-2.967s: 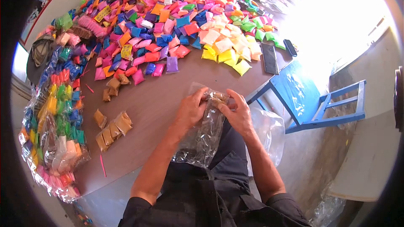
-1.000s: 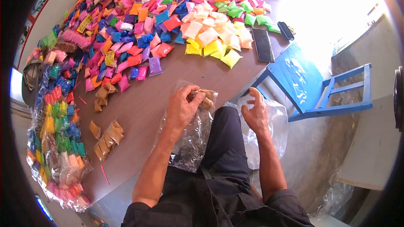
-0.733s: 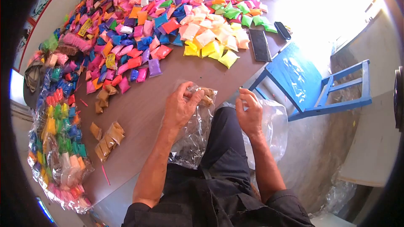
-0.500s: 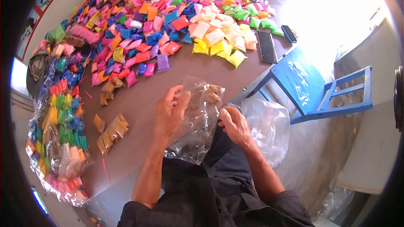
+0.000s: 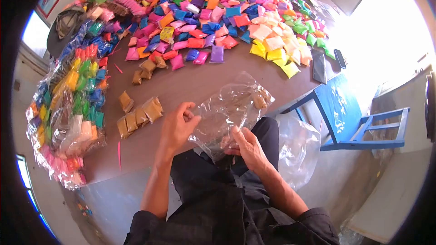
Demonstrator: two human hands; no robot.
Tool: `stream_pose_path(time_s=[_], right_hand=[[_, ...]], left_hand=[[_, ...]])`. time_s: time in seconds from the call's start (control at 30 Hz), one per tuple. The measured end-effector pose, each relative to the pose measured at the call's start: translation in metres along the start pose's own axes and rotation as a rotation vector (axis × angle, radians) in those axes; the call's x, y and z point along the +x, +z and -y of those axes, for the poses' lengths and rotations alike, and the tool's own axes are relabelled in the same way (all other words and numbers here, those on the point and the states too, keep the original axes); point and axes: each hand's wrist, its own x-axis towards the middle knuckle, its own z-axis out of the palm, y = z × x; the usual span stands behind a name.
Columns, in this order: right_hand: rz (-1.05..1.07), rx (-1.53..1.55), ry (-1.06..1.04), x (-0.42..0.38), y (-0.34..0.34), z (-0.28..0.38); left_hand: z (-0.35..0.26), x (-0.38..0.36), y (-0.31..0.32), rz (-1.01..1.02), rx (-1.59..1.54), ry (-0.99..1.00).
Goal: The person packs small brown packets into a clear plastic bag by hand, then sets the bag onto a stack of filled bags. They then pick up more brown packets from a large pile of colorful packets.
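A clear plastic bag (image 5: 222, 109) lies slanted over the table's front edge, with a few brown packets (image 5: 260, 100) bunched in its far right corner. My right hand (image 5: 249, 149) pinches the near edge of this bag between thumb and fingers. Beside the bag's left edge is my left hand (image 5: 178, 129), its fingers bent and the thumb held apart from them, with nothing visible between them. Left of that hand, a row of brown packets (image 5: 141, 117) lies on the table, and a loose brown packet (image 5: 126, 101) sits just behind it.
Colourful packets (image 5: 195, 13) are heaped across the back of the brown table (image 5: 181, 81). Large filled bags (image 5: 72, 109) line the left side. A black phone (image 5: 319, 66) lies near the right edge. A blue chair (image 5: 338, 109) and a big clear bag (image 5: 297, 149) are on the right.
My view has shifted, so the table's contents appear farther right. My right hand has moved to the bag's near edge and grips it. The bag has tilted rightward; my left hand is lower, beside it.
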Motion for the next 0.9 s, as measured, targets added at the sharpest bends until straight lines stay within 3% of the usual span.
stream_pose_path(time_s=[0.2,0.3,0.37,0.4,0.5,0.6,0.7,0.8,0.9], right_hand=[[-0.031,-0.114,0.067,-0.017,0.005,0.009],[-0.081,-0.262,-0.084,-0.015,-0.008,-0.008],[-0.231,-0.339,-0.218,-0.013,-0.016,-0.013],[-0.323,-0.412,-0.402,-0.010,-0.018,-0.014],[-0.587,-0.777,-0.622,-0.008,-0.034,0.014],[-0.698,-0.866,-0.753,0.004,-0.046,0.047],[-0.577,-0.864,-0.736,0.025,-0.064,0.053],[-0.497,-0.867,-0.695,0.036,-0.065,0.053],[-0.460,-0.899,-0.631,0.038,-0.061,0.060]], left_hand=[[0.016,0.021,0.006,-0.177,0.234,0.173],[0.004,0.019,0.001,-0.365,0.462,0.478],[-0.015,0.016,-0.009,-0.291,0.431,0.542],[-0.020,0.018,-0.012,-0.258,0.416,0.573],[-0.018,0.024,-0.005,0.055,0.208,0.413],[-0.029,0.037,-0.002,0.324,0.205,0.312],[-0.015,0.057,0.013,0.461,0.185,0.427],[-0.015,0.064,0.023,0.443,0.326,0.486],[-0.011,0.066,0.032,0.405,0.276,0.506]])
